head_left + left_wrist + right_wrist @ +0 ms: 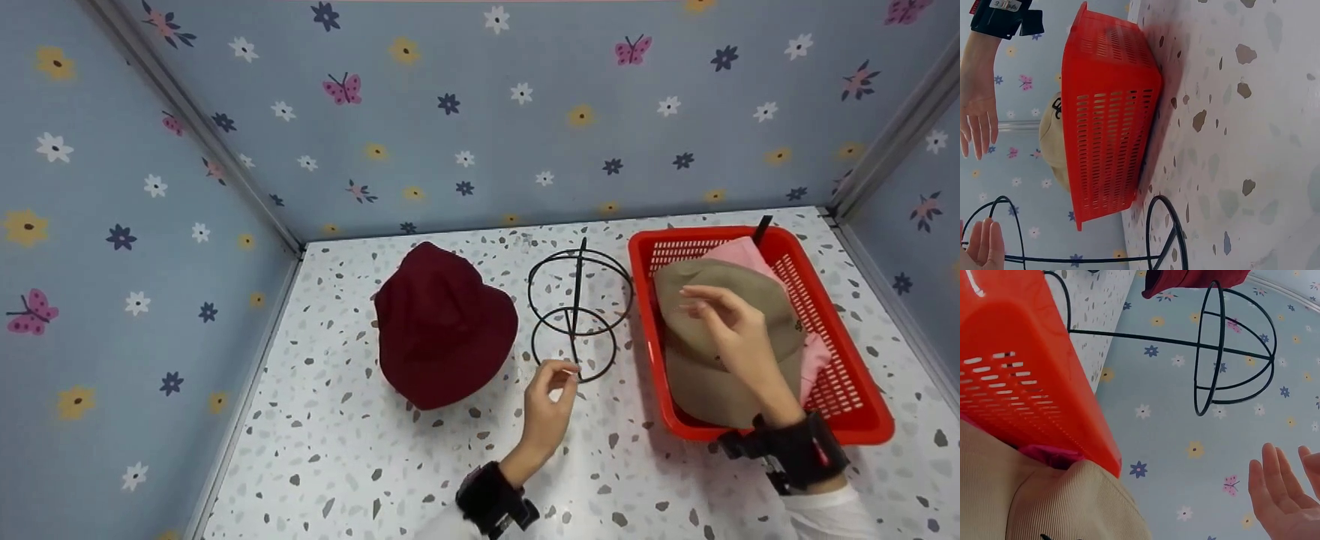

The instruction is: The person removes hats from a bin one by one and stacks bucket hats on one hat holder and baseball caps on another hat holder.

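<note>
Speckled white table [337, 480]: fingers [551, 368] hang relaxed, left hand [548, 409] near black wire stand [577, 289], right hand [738, 339] above khaki cloth cap [686, 337].

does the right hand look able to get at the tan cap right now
Likely yes: the right hand hovers over the tan cap, which lies uppermost in the open red basket, and nothing visible stands between them.

a tan cap [1054, 135] juts past a red basket [1109, 81] near a black wire stand [1084, 261].
</note>
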Demonstrator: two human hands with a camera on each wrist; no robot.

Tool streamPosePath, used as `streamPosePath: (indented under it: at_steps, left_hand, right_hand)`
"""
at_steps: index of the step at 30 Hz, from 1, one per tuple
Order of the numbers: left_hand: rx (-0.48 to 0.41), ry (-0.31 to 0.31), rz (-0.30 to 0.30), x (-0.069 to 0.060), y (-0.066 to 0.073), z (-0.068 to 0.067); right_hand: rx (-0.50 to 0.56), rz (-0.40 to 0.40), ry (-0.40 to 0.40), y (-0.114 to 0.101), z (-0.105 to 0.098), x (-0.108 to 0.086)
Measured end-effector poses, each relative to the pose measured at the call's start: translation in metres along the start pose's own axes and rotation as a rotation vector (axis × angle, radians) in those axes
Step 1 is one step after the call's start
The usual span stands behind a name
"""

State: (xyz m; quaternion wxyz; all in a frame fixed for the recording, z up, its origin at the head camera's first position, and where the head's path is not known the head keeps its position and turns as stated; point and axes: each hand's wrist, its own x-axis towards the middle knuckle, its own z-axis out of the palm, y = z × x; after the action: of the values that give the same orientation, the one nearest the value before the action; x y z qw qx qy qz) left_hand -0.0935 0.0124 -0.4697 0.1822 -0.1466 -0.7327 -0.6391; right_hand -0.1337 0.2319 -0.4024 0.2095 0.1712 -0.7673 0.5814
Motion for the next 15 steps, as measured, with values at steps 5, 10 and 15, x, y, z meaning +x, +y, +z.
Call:
streamPosePath:
  at_steps: [5,10,15]
  left_hand:
    - [0.001,-0.051,-0.093,0.003,0.000,0.015]
    - [-0.014,-0.083,-0.165,0.006,-0.004,0.029]
    - [-0.052,-0.137,-0.220,0.006,-0.024,0.048]
  right_hand:
    - [-0.068,0.025,0.035,0.005,-0.012,0.008]
    - [-0.125,0.064,0.060,0.008,-0.027,0.018]
    - [-0.177,0.107,0.043,0.025,-0.040,0.026]
